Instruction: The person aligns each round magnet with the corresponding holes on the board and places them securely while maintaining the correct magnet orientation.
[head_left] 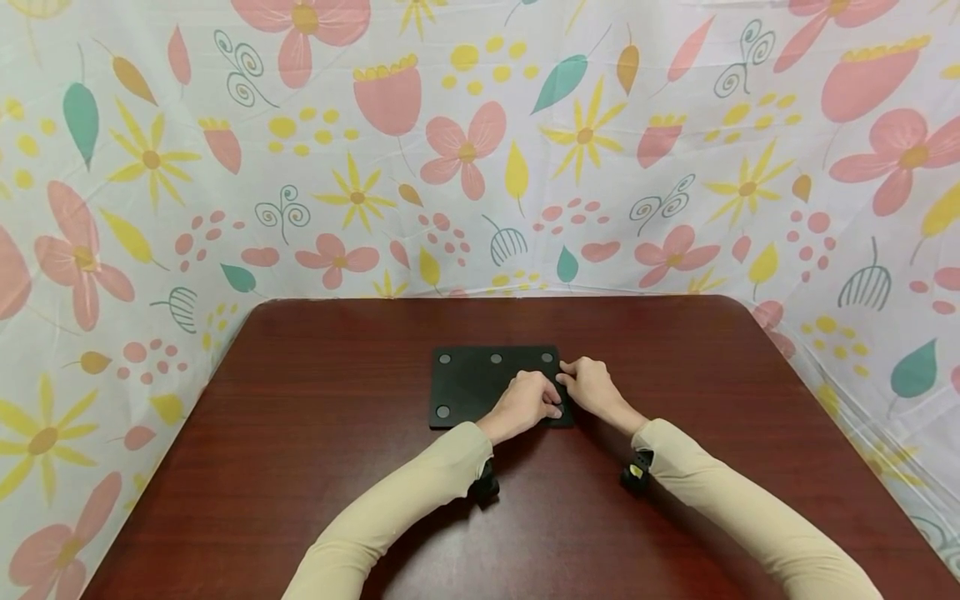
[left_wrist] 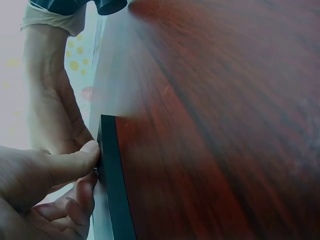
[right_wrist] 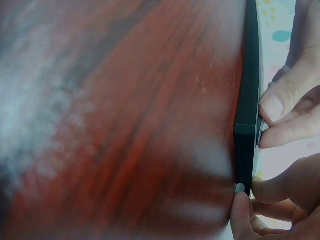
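A flat black rectangular board (head_left: 468,379) lies on the table, with several round grey pads showing along its edges, such as the far-left pad (head_left: 445,358). Over its near right corner, my left hand (head_left: 522,406) pinches a small dark flat piece (right_wrist: 259,131) between thumb and fingers, right against the board's surface. My right hand (head_left: 592,387) holds the board's right edge farther back, its thumb on the face and a finger against the side. The left hand hides part of the board's near right area in the head view.
The board rests on a reddish-brown wooden table (head_left: 315,433) with rounded far corners. Behind and beside it hangs a white cloth (head_left: 465,225) printed with flowers and leaves. Each wrist carries a dark camera, seen at the left wrist camera (head_left: 484,485) and right wrist camera (head_left: 636,473).
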